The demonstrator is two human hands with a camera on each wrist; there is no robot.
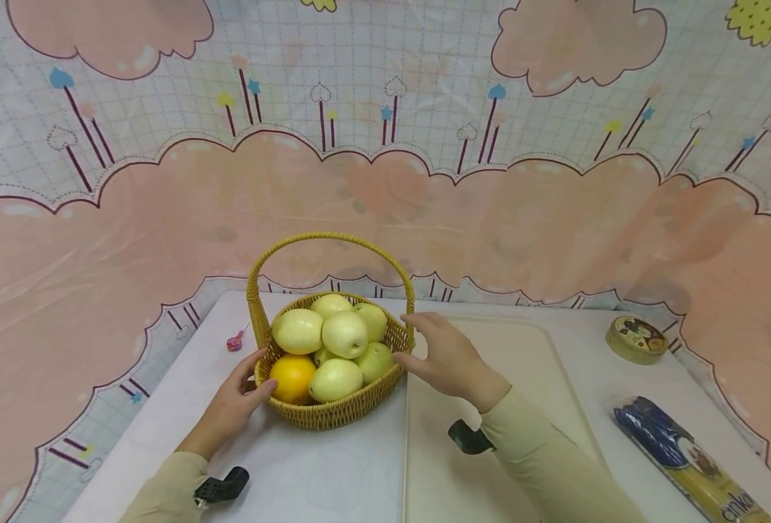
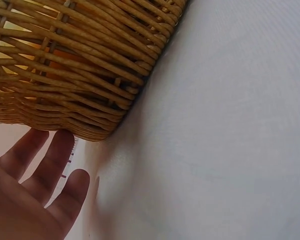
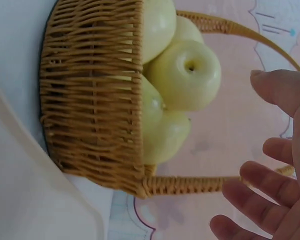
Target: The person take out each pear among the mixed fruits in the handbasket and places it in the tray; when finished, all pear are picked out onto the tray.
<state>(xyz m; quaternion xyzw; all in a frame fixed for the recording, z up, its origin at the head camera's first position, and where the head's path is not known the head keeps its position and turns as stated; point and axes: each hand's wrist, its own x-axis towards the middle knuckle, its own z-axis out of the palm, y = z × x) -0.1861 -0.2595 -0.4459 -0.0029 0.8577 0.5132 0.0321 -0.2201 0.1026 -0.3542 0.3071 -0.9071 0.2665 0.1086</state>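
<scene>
A wicker basket [image 1: 333,414] with a tall arched handle [image 1: 333,236] holds several pale green apples [image 1: 345,334] and one orange [image 1: 292,379]. My left hand [image 1: 231,407] is at the basket's left side, its thumb by the rim near the orange. In the left wrist view, loosely extended fingers [image 2: 52,167] lie along the woven wall; whether they press it is unclear. On the other side, my right hand [image 1: 451,359] is spread beside the handle's right foot. A gap shows between its thumb and the apples in the right wrist view, and it holds nothing.
A cream tray [image 1: 490,450] lies right of the basket, under my right forearm. Farther right are a round tin [image 1: 637,340] and a blue-and-yellow packet [image 1: 692,461]. A wrapped lollipop [image 1: 234,341] lies left of the basket. Patterned cloth [image 1: 359,196] hangs behind the table.
</scene>
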